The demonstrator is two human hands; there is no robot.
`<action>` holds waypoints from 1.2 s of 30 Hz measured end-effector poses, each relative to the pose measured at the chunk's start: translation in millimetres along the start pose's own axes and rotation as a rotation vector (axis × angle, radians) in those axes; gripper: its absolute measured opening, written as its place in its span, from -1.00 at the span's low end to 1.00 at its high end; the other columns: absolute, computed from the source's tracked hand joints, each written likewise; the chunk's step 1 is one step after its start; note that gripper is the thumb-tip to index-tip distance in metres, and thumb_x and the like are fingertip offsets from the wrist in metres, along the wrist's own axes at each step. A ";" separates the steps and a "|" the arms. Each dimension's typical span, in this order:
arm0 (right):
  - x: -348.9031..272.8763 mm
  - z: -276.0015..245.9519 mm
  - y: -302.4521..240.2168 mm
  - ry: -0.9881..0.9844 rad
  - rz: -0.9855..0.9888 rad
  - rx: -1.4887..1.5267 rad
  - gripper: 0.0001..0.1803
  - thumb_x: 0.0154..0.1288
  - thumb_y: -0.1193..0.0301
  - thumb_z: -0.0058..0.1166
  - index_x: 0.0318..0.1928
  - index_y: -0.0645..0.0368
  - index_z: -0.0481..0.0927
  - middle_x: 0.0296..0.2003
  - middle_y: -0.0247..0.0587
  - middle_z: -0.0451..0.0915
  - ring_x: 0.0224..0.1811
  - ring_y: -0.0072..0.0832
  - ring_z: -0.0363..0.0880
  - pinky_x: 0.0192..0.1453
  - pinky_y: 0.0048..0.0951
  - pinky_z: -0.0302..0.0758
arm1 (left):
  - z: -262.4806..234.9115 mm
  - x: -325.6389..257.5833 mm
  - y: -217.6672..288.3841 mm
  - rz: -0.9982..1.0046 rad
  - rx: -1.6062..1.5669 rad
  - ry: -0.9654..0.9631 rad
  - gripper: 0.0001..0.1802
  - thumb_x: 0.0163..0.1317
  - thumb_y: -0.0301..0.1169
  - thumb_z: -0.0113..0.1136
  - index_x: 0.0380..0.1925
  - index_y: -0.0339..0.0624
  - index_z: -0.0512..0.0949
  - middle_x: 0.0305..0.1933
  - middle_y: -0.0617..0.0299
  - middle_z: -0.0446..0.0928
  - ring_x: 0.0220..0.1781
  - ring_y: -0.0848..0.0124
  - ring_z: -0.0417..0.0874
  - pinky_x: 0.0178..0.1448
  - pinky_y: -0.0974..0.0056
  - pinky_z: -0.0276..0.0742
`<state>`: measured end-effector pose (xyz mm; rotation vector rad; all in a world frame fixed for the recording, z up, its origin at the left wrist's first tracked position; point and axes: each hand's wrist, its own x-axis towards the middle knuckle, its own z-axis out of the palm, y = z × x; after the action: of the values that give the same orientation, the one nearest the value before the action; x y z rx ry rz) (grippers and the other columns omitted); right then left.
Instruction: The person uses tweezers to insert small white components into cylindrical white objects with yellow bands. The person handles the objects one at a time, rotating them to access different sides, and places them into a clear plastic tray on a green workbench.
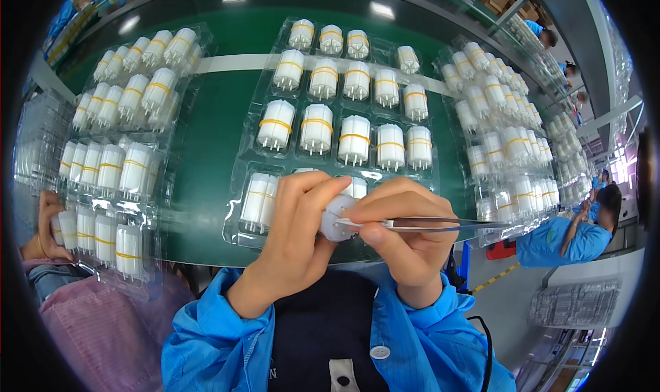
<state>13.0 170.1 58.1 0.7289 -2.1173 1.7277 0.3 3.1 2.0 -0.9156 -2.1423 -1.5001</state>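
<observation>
Near the front edge of the table, my left hand is closed around a white cylindrical pin-ended part, its pin end turned up toward me. Metal tweezers are pinched in my right hand. Their tips reach the part's end face, among its pins; whether they grip a pin is too small to tell. Just beyond my hands lies a clear plastic tray with rows of similar white parts, each banded in yellow, pins toward me. My hands hide some of its nearest row.
Stacked clear trays of the same parts stand at the left, where another person's hand touches the nearest one. More filled trays line the right side of the green table. A co-worker in blue is farther right.
</observation>
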 end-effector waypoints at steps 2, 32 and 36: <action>-2.9 -1.3 4.1 0.108 -0.013 0.062 -0.86 0.08 0.60 0.28 -0.29 0.32 0.69 -0.37 -0.05 0.68 -0.34 -0.35 0.66 -0.24 -0.44 0.56 | -2.0 1.1 0.4 -0.025 -0.049 -0.027 -0.29 -0.10 -0.75 0.23 0.18 -0.34 0.36 0.04 -0.08 0.36 0.02 -0.01 0.43 0.10 0.08 0.39; 7.4 -3.3 11.3 0.026 -0.093 -0.041 -0.88 -0.02 0.61 0.30 -0.38 0.26 0.70 -0.42 -0.16 0.69 -0.43 -0.33 0.65 -0.35 -0.42 0.54 | -7.0 0.0 -2.4 -0.078 -0.221 -0.132 -0.37 0.00 -0.69 0.24 0.16 -0.34 0.37 0.06 -0.07 0.34 0.08 -0.01 0.43 0.17 0.11 0.37; 8.5 -4.5 8.1 -0.011 -0.089 -0.093 -0.88 -0.01 0.61 0.29 -0.38 0.26 0.70 -0.42 -0.17 0.68 -0.43 -0.32 0.65 -0.35 -0.40 0.54 | -6.7 0.8 -1.7 -0.057 -0.195 -0.128 -0.36 -0.02 -0.70 0.24 0.16 -0.34 0.37 0.06 -0.08 0.34 0.08 -0.02 0.42 0.17 0.10 0.36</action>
<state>1.1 174.0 57.1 0.7951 -2.1224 1.5716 -1.9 -3.3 3.8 -1.0502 -2.1543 -1.7473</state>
